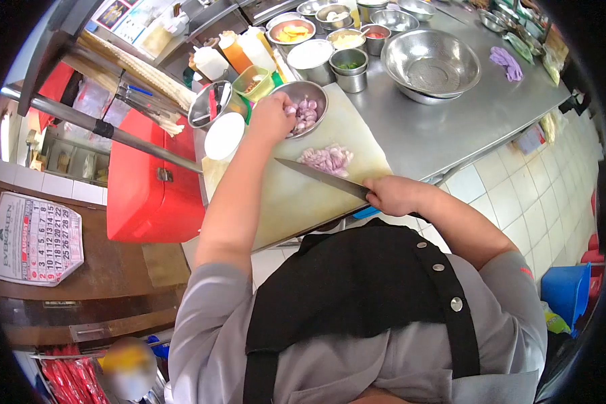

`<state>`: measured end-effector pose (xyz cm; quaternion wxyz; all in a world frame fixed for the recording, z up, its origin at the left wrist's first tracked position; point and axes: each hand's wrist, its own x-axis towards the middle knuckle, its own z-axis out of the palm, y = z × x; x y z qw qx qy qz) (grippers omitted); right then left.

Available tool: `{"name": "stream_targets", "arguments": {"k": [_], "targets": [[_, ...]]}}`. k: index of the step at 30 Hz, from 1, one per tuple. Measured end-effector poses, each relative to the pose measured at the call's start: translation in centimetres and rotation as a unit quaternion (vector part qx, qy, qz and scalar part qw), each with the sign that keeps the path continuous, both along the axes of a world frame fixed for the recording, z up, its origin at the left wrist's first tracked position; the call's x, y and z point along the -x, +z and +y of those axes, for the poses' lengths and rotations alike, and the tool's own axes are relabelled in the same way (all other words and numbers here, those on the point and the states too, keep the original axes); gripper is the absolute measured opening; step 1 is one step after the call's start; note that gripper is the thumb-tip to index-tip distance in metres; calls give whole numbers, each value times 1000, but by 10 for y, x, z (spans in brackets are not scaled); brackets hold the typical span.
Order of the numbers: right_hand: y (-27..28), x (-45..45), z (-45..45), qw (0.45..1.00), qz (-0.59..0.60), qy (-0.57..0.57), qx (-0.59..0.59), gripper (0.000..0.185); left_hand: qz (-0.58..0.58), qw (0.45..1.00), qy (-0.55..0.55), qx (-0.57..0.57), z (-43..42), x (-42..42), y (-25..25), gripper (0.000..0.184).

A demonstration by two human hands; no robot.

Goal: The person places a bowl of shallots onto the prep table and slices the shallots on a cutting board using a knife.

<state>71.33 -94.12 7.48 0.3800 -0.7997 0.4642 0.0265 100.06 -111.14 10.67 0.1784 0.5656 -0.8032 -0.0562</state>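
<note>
Right hand (394,194) holds knife (330,180) pointing left, slanting forward.

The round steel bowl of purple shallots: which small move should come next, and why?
Probably bring a purple shallot onto the pale cutting board: the left hand is at the steel bowl, while the right hand holds a long steel knife beside chopped purple pieces.

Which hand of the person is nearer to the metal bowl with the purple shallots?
Left. The left hand is over the left side of the bowl; the right hand is farther away, nearer the body, holding the knife.
</note>
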Motion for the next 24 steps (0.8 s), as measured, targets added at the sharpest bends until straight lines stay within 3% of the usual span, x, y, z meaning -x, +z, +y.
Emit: {"name": "stream_targets", "arguments": {"k": [3,10,13,24], "targets": [[-1,-1,0,1000,4,3,1,28,116,992,-3,-39,62,8,31,25],[-8,0,-1,1000,-21,6,20,27,218,972,43,-81,153,-5,-21,27],[-5,-1,-2,1000,-19,7,13,29,148,986,1,80,162,-14,-74,27],[-6,-2,-2,1000,-9,-5,-1,28,166,978,-50,115,191,-15,-93,26]]}}
